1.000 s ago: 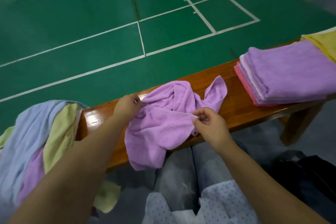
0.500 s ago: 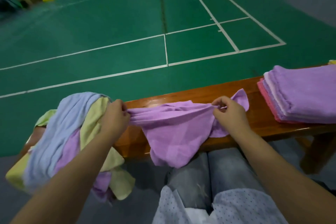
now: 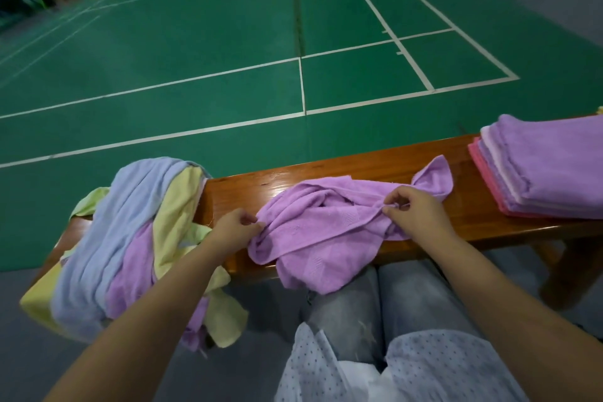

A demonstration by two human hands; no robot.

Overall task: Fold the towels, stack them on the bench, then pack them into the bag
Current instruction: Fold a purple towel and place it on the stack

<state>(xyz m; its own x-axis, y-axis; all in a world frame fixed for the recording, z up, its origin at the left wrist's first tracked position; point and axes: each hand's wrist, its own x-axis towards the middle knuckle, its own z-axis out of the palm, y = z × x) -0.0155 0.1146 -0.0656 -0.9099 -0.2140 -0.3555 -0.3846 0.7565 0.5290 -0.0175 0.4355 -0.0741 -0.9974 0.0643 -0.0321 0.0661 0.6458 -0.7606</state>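
- The bench (image 3: 375, 170) runs left to right before the person's knees (image 3: 385, 297).
- A loose towel (image 3: 319, 232) lies mid-bench, spilling over the near edge.
- A heap (image 3: 130, 238) sits at the left end.
- A folded stack (image 3: 548, 166) sits at the right end.
- The court (image 3: 228, 59) lies behind.

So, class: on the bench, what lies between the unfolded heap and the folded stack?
In the head view, only the crumpled purple towel, pinched by both hands.
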